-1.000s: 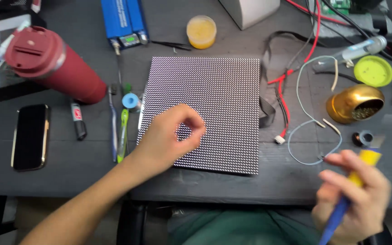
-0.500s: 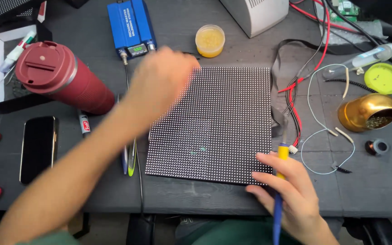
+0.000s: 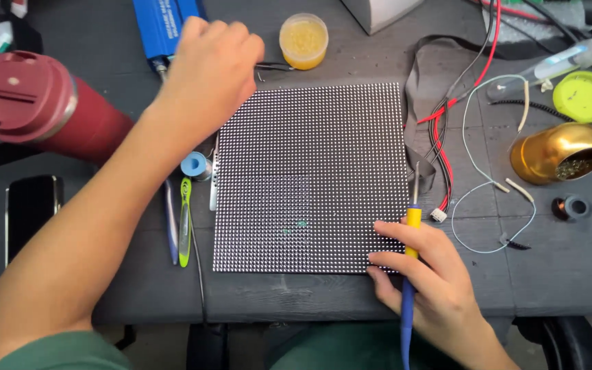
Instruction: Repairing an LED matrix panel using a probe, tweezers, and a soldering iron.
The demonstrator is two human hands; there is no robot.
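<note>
A dark work table (image 3: pixel 296 301) carries everything, and at its middle lies the largest piece — a square LED matrix panel (image 3: pixel 310 178), flat, dot side up, with a small greenish mark low in its grid that looks like the spot under attention. To the left stands a red insulated tumbler (image 3: pixel 42 109), a black phone (image 3: pixel 30 209) below it, and a blue box-shaped device (image 3: pixel 166 27) at the top edge. The left hand (image 3: pixel 210 65) reaches past the panel's upper left corner, fingers curled near a thin metal tool (image 3: pixel 272 67) beside a small tub of yellow paste (image 3: pixel 303 40); whether it grips anything cannot be told. The right hand (image 3: pixel 426 274) rests on the panel's lower right corner, closed around a soldering iron (image 3: pixel 411 226) with a yellow and blue handle, its tip pointing up along the panel's right edge — off the grid. Judging from that, rework on the panel seems under way, not finished.
</note>
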